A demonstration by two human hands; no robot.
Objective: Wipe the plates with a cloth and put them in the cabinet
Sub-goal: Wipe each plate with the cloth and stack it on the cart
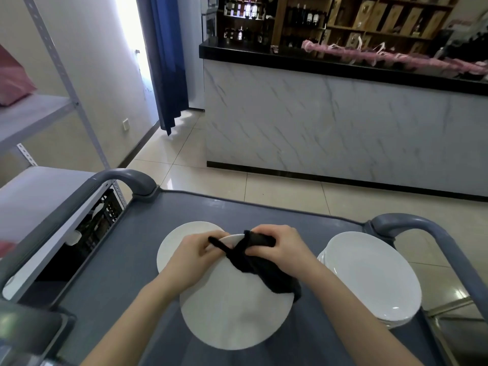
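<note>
Beyond the grip, marble-fronted counter on cream tiled floor; up-left, blue curtain; left, grey metal shelving.

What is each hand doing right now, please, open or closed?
Left hand: closed, gripping the far rim of the tilted plate.
Right hand: closed, holding the black cloth against that rim.

Bar or restaurant, marble-fronted counter, wooden shelves of wine bottles, grey service cart
</note>
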